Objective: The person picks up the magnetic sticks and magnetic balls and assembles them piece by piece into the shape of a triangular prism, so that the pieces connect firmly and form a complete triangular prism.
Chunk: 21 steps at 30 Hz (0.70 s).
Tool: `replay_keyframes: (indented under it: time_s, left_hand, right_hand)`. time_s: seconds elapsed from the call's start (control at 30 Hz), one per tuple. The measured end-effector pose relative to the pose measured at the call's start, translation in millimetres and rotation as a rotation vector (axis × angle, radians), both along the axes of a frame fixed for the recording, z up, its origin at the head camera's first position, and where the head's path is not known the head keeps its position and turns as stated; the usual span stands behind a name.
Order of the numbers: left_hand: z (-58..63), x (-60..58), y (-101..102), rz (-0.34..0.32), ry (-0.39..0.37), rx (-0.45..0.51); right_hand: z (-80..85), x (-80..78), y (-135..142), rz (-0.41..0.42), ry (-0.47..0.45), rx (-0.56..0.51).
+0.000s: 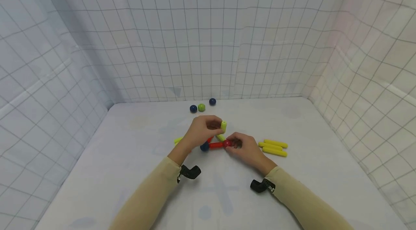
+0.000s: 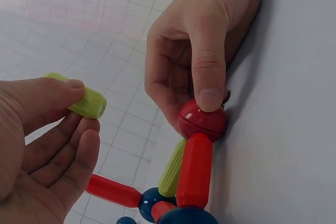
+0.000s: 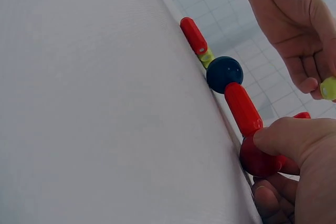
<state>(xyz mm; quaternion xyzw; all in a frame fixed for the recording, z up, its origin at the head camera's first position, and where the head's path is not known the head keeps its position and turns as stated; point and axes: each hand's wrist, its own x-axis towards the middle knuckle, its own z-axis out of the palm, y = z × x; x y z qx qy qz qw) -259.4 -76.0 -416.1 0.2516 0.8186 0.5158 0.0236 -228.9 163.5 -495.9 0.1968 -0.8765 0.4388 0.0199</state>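
Note:
My left hand (image 1: 199, 130) pinches a short yellow-green rod (image 1: 223, 126) between thumb and fingers, raised above the table. To its right, my right hand (image 1: 247, 148) holds a red ball (image 1: 227, 143) of a low ball-and-rod build, thumb on top in the left wrist view. A red rod (image 2: 194, 171) runs from that ball to a dark blue ball (image 1: 204, 146). From the red ball a second yellow-green rod (image 2: 172, 171) reaches another dark blue ball (image 2: 151, 202), where a further red rod (image 2: 113, 190) sticks out. The left hand hides part of the build in the head view.
Several yellow rods (image 1: 274, 152) lie together right of my right hand. Toward the back wall (image 1: 208, 60) sit a green ball (image 1: 201, 107) and two dark blue balls (image 1: 193, 108). Left of my left wrist, a yellow-green rod (image 1: 177, 140) lies partly hidden.

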Motion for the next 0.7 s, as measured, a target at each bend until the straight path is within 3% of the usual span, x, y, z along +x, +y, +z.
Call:
replay_keyframes:
  time_s: [0.2,0.4,0.7]
  left_hand:
    - [-6.3,0.9,4,0.02,0.0,-0.033]
    - [-16.8,1.8,8,0.001,-0.003,-0.09]
    - [-19.5,4.9,15,-0.007,-0.017,-0.161]
  right_hand:
    - [-0.4,-1.2,0,-0.002,0.005,0.003]
    - [-1.4,0.3,-1,-0.003,0.006,0.007]
    - [1.7,0.9,0,0.021,0.014,-0.019]
